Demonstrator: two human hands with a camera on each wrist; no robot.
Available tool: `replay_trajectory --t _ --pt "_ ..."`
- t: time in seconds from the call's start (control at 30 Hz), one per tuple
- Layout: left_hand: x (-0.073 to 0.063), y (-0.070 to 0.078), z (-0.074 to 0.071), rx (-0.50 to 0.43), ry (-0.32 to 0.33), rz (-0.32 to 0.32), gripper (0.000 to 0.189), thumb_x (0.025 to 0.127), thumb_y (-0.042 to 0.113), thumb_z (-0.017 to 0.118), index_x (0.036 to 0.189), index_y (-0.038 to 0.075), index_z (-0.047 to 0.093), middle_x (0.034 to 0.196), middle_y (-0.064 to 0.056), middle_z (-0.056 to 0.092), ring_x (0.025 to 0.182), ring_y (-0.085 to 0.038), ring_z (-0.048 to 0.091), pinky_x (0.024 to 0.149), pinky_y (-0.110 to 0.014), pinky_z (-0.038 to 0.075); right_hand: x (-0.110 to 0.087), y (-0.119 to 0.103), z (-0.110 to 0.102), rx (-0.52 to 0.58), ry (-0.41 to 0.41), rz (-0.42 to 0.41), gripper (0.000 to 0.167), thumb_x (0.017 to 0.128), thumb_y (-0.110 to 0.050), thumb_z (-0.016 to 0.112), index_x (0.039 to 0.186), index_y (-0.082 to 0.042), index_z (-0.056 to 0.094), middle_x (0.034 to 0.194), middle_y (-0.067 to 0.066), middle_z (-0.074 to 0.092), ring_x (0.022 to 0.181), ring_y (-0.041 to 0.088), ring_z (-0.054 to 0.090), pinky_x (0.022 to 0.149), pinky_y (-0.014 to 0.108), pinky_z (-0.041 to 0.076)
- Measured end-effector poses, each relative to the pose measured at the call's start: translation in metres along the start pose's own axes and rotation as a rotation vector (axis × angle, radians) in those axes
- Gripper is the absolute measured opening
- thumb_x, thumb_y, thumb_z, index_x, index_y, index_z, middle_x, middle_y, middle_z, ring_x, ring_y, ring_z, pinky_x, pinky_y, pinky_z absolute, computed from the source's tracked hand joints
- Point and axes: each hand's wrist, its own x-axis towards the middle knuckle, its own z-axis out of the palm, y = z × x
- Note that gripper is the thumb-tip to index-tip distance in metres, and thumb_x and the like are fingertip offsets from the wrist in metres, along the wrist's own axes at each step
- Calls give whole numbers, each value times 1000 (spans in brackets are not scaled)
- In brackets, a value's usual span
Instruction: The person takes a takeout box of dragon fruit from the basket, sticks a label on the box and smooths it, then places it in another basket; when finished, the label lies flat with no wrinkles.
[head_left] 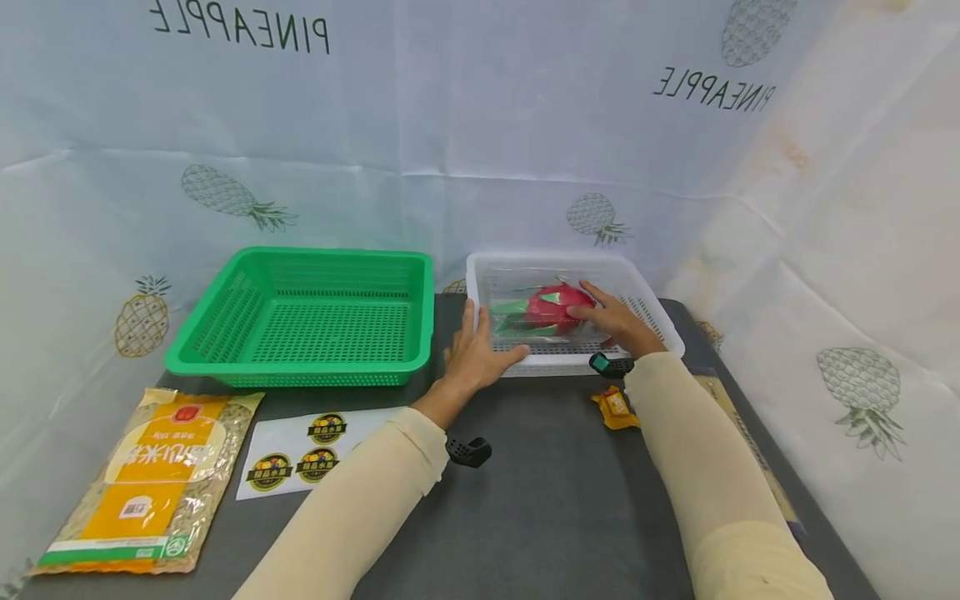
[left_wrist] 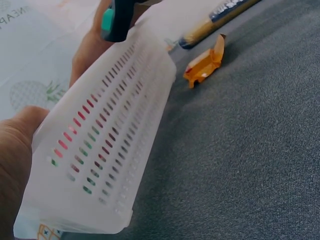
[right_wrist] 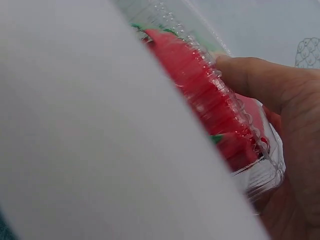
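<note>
The clear plastic box [head_left: 517,293] with the dragon fruit [head_left: 555,308] is in the white basket [head_left: 555,367], right of the centre in the head view, its long axis running from left to right across the frame. Of the hands, the right hand [head_left: 617,323] is the nearer and grips the box's right end; the left hand [head_left: 472,360], fingers spread wide, touches the basket's left near corner.

I find the orange packet [head_left: 617,408], right of centre, too small to read. The right sleeve [head_left: 705,475], lower right, partly hides a long package [head_left: 729,411]. In the right wrist view, the blurred white basket [right_wrist: 100,125], at left, covers part of the dragon fruit [right_wrist: 195,87].
</note>
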Motion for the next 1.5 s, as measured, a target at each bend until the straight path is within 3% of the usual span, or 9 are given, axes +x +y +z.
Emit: replay_trajectory --t 0.27,0.47,0.77,1.0,1.2,1.5 --pt "0 2 2 4 -3 -20 106 81 63 65 157 13 11 161 1 -9 140 -36 22 102 -68 15 -2 1 0 141 -14 -17 87 89 -42 68 156 -35 14 156 18 12 134 47 23 90 63 40" --pt "2 1 0 36 -12 -24 107 80 66 63 157 14 9 161 1 -10 139 -36 24 102 -69 13 -5 -1 -2 133 50 -52 77 92 -41 64 155 -33 21 156 18 16 134 45 25 93 65 36" --pt "3 2 0 40 -9 -19 106 81 65 63 157 14 9 161 1 -10 139 -37 25 101 -70 11 -10 -6 -3 377 96 -109 59 99 -29 56 153 -26 32 152 19 23 132 43 30 92 65 37" --pt "3 2 1 73 -14 -30 107 80 69 60 157 16 8 161 0 -11 138 -38 27 102 -70 11 -14 -6 -3 445 131 -108 53 101 -23 51 152 -25 35 143 22 28 129 40 35 92 65 37" --pt "1 2 3 62 -16 -34 107 80 69 61 157 17 8 161 0 -10 138 -39 26 102 -70 10 -19 -2 -4 518 176 -82 51 102 -23 50 151 -29 38 145 20 31 129 39 34 94 66 35" --pt "1 4 1 83 -18 -42 107 80 70 59 157 19 5 160 -1 -12 138 -41 24 102 -69 10 -38 -3 -15 608 203 -89 50 103 -24 48 151 -29 36 138 14 37 117 33 45 93 63 38"
